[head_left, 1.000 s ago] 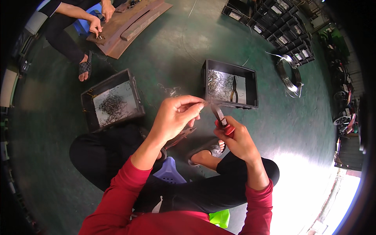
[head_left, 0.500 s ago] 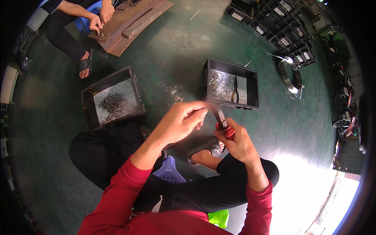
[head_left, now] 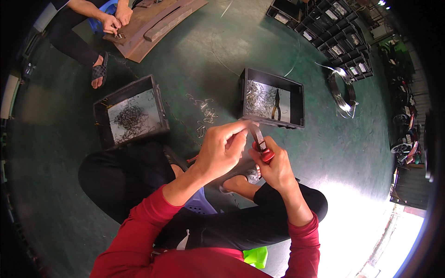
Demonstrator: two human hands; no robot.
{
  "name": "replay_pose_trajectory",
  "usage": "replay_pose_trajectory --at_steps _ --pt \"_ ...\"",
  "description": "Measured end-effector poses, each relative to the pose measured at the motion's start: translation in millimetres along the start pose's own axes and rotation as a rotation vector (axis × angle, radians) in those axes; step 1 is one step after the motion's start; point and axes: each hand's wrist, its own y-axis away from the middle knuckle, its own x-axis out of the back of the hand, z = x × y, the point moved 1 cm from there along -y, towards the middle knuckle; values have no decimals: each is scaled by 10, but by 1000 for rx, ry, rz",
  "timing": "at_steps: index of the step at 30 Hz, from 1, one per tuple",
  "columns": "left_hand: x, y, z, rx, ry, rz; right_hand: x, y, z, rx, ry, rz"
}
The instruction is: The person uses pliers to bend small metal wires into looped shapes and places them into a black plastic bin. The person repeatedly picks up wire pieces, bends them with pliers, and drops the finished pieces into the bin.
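Observation:
My right hand (head_left: 277,167) is closed round the red handles of a pair of pliers (head_left: 257,135), whose dark, curved head points up and left. At the tip of that head, the thumb and forefinger of my left hand (head_left: 221,149) are pinched together; whatever they hold is too small or hidden to make out. Ahead of my hands stands a black crate (head_left: 303,104) with small bent wire pieces (head_left: 259,99) and another pair of pliers (head_left: 277,107) inside. A second black crate (head_left: 160,103) at the left holds a darker heap of bent wire pieces (head_left: 130,118).
Loose wire hooks (head_left: 208,113) lie on the green floor between the crates. A wire coil (head_left: 342,92) and stacked black crates (head_left: 336,41) are at the far right. A co-worker's hands (head_left: 116,21) work over a brown board (head_left: 136,48) at the far left. My legs are bent below.
My left hand has turned slightly at the pliers' tip, its fingers curled closer. The right hand with the pliers has shifted a little. The view has moved slightly.

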Motion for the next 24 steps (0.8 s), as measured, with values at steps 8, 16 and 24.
replay_pose_trajectory --at_steps 8,16,24 --pt "-47 27 9 5 60 50 -31 -40 72 100 70 78" --pt "26 -129 -117 144 83 -77 75 -101 111 -37 -19 -101" --pt "307 -282 -254 382 405 -41 402 -71 190 -330 -212 -170"
